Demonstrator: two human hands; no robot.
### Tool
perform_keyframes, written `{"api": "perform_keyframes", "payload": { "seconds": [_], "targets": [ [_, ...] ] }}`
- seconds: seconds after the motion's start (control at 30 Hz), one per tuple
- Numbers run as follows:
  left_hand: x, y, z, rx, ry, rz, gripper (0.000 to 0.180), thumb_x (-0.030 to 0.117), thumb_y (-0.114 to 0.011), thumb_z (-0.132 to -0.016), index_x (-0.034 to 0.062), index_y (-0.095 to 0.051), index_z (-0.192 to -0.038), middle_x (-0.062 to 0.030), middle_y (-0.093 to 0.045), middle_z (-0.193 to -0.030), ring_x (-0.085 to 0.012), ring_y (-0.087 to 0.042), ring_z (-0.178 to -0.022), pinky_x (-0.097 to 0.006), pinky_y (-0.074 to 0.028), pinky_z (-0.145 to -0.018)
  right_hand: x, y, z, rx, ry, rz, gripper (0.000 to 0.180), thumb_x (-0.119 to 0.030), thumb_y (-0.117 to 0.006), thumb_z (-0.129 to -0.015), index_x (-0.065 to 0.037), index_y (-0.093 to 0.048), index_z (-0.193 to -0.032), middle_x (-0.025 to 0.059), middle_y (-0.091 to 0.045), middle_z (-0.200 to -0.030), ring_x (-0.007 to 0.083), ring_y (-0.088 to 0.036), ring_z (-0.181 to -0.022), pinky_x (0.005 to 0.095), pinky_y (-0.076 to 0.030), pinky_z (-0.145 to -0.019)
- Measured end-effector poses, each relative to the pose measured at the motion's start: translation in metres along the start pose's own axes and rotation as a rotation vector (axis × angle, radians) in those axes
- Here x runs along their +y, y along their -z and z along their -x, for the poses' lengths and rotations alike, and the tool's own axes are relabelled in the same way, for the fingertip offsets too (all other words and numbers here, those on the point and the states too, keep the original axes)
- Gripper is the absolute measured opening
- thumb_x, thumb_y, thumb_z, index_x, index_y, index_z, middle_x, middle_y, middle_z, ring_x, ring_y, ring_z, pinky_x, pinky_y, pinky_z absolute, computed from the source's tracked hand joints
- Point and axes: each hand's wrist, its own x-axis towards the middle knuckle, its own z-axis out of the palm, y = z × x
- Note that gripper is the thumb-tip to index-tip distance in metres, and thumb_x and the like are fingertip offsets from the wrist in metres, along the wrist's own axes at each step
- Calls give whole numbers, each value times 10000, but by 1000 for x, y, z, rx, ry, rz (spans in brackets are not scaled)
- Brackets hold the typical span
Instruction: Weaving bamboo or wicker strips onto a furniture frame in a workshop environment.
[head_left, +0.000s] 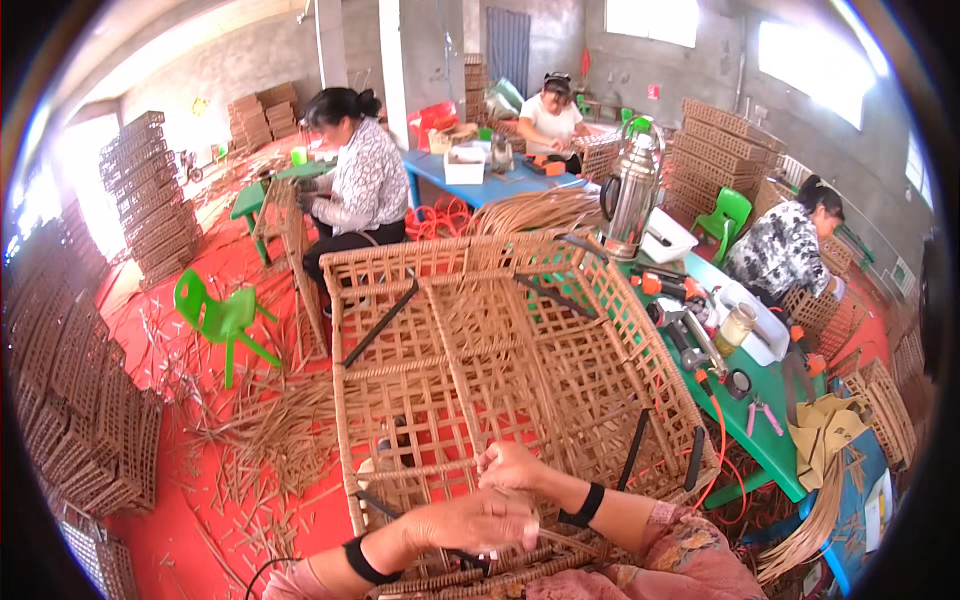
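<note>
A large brown woven basket frame [460,360], open-meshed with raised rims and dark rods at its corners, lies in front of me and reaches to my lap. Over its near part, my left hand [475,520] points to the right, fingers bent and together; what they hold is hidden. My right hand [512,467] is closed just beyond it, by the near end of the long middle rib [455,365]. Whatever is in its fingers cannot be made out. Black bands circle both wrists.
A green table [745,425] at right bears power tools [670,285], a steel flask [632,195], pink-handled pliers [765,418] and a glass jar [736,328]. Loose strips [290,430] litter the red floor, near a green chair [225,315]. Several people work nearby; basket stacks [80,400] stand left.
</note>
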Motion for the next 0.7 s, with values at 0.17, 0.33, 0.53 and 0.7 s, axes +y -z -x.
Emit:
{"api": "perform_keyframes", "payload": {
  "seconds": [0.17,0.33,0.53,0.7],
  "targets": [
    [-43,19,-13,284,188,45,372,321,-477,-945,-18,-631,-944,-23,-552,-621,-89,-534,-588,-233,-455,-562,-12,4,11,19,105,117,241,-112,-652,-729,22,-604,-923,113,-643,-814,163,-609,-720,291,-476,-639],
    [-126,43,-41,833,263,69,341,301,-535,-913,-25,-631,-939,-48,-627,-783,-112,-565,-639,-260,-440,-564,-10,8,8,-10,155,252,193,40,-504,-787,36,-567,-969,170,-642,-871,229,-640,-815,333,-500,-694],
    [-127,44,-52,922,221,262,245,185,-559,-908,-35,-603,-1006,-62,-632,-842,-126,-578,-678,-277,-451,-583,-4,6,10,9,186,229,223,58,-481,-788,41,-552,-999,182,-640,-893,239,-644,-858,340,-519,-702],
    [-116,37,-58,947,120,368,163,108,-544,-907,-32,-623,-932,-56,-622,-799,-118,-564,-649,-266,-451,-575,-3,8,13,34,148,181,199,32,-505,-791,32,-557,-983,172,-646,-900,263,-645,-852,357,-520,-694]
  ]
}}
